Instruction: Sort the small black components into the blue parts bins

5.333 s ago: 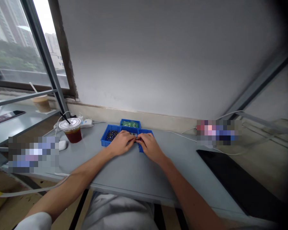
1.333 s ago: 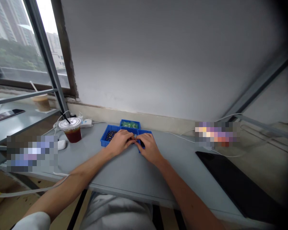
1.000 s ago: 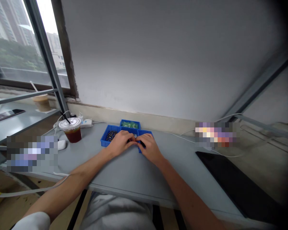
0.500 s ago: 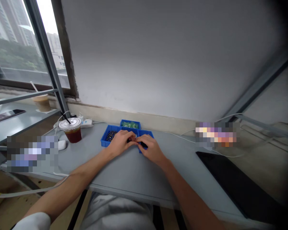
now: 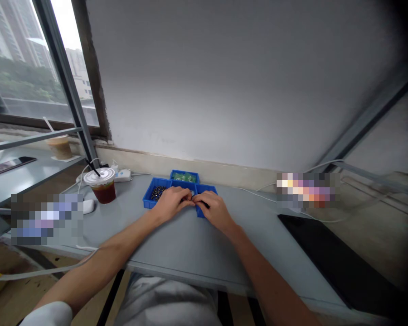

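My left hand [image 5: 173,202] and my right hand [image 5: 213,207] meet fingertip to fingertip over the front of the blue bins. Both are closed in a pinch, and whatever lies between the fingertips is too small to make out. Beside my left hand, the left blue bin [image 5: 146,202] holds many small dark metallic pieces [image 5: 157,193]. Part of the right blue bin [image 5: 207,187] shows behind and below my right hand, its contents mostly covered. At the back, another blue bin [image 5: 171,176] contains green pieces [image 5: 185,177].
A lidded cup of dark drink [image 5: 104,190] stands left, near a white power strip [image 5: 122,175] and a white case [image 5: 88,206]. A black flat panel [image 5: 333,262] lies right. Cables run along the wall. Another cup [image 5: 60,147] and a phone [image 5: 12,165] rest on the left-hand surface.
The fingers of both hands have shifted slightly and are pressed closer together. The bins and other objects have stayed in place.
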Demonstrator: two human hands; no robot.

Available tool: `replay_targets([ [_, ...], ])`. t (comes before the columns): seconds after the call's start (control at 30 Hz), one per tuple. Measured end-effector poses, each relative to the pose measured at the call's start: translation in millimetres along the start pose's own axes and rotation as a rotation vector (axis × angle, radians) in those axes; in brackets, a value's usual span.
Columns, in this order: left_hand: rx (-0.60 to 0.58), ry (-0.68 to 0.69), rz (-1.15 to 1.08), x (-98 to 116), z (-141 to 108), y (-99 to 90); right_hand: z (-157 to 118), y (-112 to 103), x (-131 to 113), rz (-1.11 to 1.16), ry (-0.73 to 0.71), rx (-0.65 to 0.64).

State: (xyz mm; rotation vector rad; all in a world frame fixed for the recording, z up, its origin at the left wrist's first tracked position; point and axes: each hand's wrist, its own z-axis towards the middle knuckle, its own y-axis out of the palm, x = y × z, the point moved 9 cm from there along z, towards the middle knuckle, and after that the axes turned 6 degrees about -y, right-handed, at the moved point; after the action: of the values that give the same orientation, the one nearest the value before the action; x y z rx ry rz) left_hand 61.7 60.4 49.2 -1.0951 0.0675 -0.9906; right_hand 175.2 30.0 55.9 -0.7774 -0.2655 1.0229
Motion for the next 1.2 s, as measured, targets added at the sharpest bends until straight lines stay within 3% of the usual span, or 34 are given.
replay_targets([
  [0.7, 0.04, 0.014, -0.062, -0.7, -1.4, -1.5, -0.5, 0.4, -1.5, 0.066, 0.043, 0.059],
  [0.93, -0.035, 0.052, -0.06, 10.1, -1.3, 1.3, -0.9, -13.2, -1.1, 0.016, 0.022, 0.164],
  [1.2, -0.063, 0.101, 0.028, 13.6, -4.0, 8.3, 3.0, -16.4, -6.4, 0.029, -0.019, 0.163],
])
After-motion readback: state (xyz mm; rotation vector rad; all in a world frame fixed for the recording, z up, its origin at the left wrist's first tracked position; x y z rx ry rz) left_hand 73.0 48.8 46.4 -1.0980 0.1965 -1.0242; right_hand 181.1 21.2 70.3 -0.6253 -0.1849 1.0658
